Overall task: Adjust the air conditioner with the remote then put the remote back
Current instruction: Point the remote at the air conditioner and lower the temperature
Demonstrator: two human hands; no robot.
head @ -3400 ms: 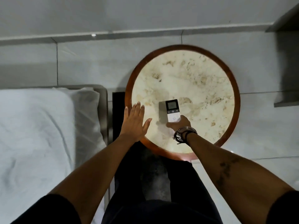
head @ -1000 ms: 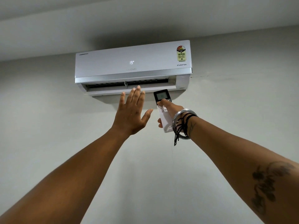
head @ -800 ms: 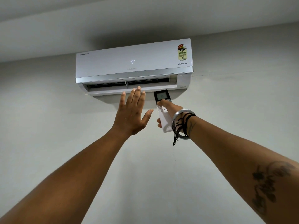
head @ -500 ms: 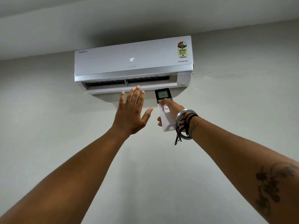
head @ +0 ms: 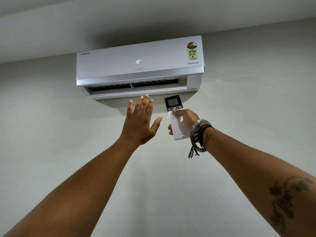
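A white air conditioner [head: 140,65] hangs high on the wall, its louvre open and its display reading 18. My right hand [head: 187,121] is raised toward it and holds a white remote [head: 177,127] with a dark screen at its top end; the thumb rests on the buttons just below the screen. My left hand [head: 141,121] is raised beside it, palm toward the unit, fingers spread, holding nothing. It sits just under the louvre and about a hand's width left of the remote.
Plain grey wall [head: 51,134] fills the view, with the ceiling [head: 119,17] above the unit. A thin crack [head: 222,75] runs right from the unit's corner. Bangles and black threads [head: 199,135] circle my right wrist.
The view swung up from the round table to the air conditioner. In the last second the unit's display dropped from 19 to 18. Both hands have stayed raised, nearly still.
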